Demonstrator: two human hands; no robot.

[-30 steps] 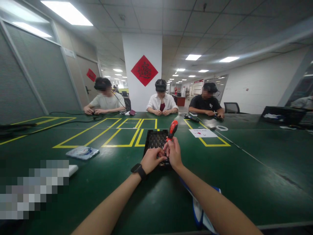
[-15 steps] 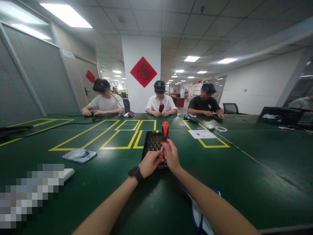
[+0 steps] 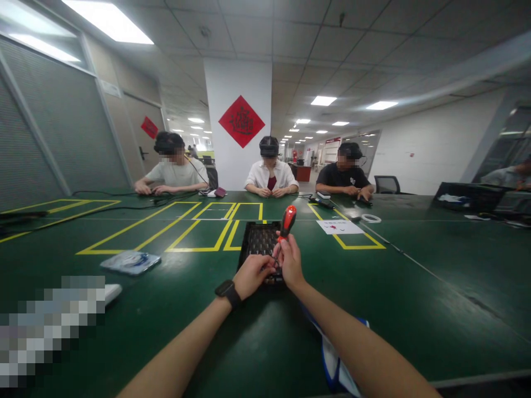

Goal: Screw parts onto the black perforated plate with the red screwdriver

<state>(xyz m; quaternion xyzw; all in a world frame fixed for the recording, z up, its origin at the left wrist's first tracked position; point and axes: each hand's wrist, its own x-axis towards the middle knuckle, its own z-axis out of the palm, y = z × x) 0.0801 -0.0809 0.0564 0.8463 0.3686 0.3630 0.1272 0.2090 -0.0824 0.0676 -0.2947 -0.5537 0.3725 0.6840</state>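
Observation:
A red-handled screwdriver stands nearly upright in my right hand, its handle leaning a little to the right. My left hand, with a black watch on the wrist, is closed at the near edge of a black gridded tray, fingertips meeting the screwdriver's lower end. What the left fingers pinch is too small to see. Both hands rest over the tray on the green table.
Three people sit across the table, among them a person in a white shirt. A clear bag lies at left, a white paper and tape ring at right. Yellow tape boxes mark the table. Blue-white cloth lies under my right forearm.
The screwdriver handle swung from leaning right to upright, then leaned right again. My hands stayed at the tray's near edge.

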